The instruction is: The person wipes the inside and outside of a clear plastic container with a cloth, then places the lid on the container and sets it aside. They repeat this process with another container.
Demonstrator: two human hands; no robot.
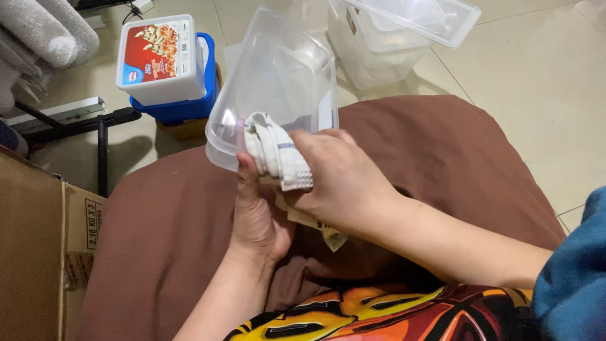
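A clear plastic container (278, 69) is tilted toward me over a brown cushion (442, 151). My left hand (255, 215) grips its near rim from below, thumb on the edge. My right hand (341, 180) presses a bunched white cloth (274, 148) against the container's rim, part of the cloth reaching inside. A paper tag (331, 239) hangs beneath my hands.
A white tub with a red label (161, 60) sits on a blue tub (189, 107) at the back left. Another clear container with a loose lid (404, 25) stands behind. A cardboard box (38, 252) is at the left, with a dark metal frame (82, 123) behind it.
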